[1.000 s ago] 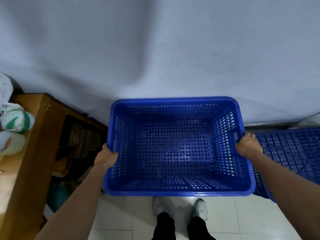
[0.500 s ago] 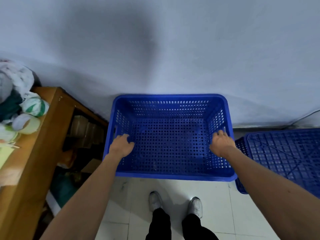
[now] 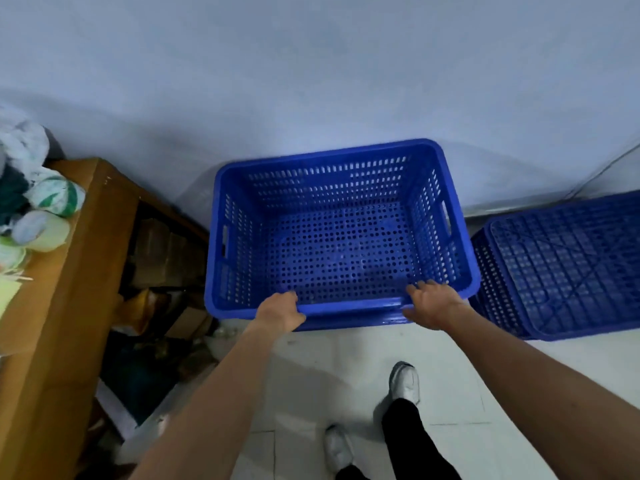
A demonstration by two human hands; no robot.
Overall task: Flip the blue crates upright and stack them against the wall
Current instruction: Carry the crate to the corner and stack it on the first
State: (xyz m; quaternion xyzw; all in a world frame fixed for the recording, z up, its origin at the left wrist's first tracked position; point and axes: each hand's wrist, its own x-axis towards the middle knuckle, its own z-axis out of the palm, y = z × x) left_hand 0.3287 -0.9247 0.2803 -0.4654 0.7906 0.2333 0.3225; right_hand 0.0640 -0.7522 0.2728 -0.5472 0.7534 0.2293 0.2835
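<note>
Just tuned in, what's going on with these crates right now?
A person grips the near rim of the upright blue crate with the left hand and right hand. It stands open side up near the wall, beside a wooden cabinet. A second blue crate lies upside down to its right, not yet flipped.

**A:** What do you have along the left of the frame?

**B:** You have a brown wooden table (image 3: 69,271) running down the left edge. White and green bundles (image 3: 52,195) are heaped on its top at the upper left.

**A:** And beneath it?

**B:** You see cardboard boxes (image 3: 162,251) in the dark space under the top. White floor tiles (image 3: 346,358) fill the lower middle of your view, and a thin cable (image 3: 602,171) slants across the upper right.
</note>
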